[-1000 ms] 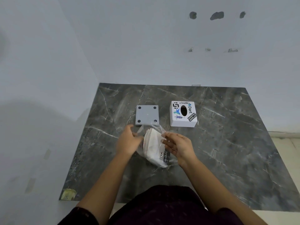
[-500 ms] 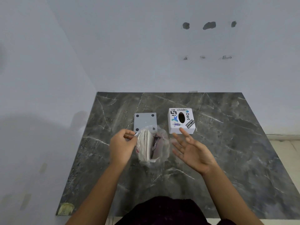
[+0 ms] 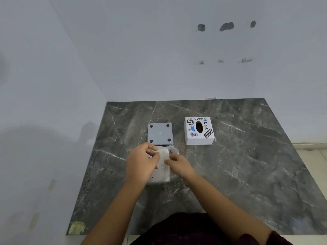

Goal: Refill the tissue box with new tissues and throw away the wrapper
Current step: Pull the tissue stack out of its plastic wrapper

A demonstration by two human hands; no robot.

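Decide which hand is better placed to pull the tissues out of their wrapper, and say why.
Probably the right. The right hand pinches the tissue pack near its far end and is free to pull, while the left hand grips the pack's left side and can steady it.

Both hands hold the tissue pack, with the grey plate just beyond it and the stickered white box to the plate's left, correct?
No: the head view shows the stickered white box to the right of the grey plate; the rest holds.
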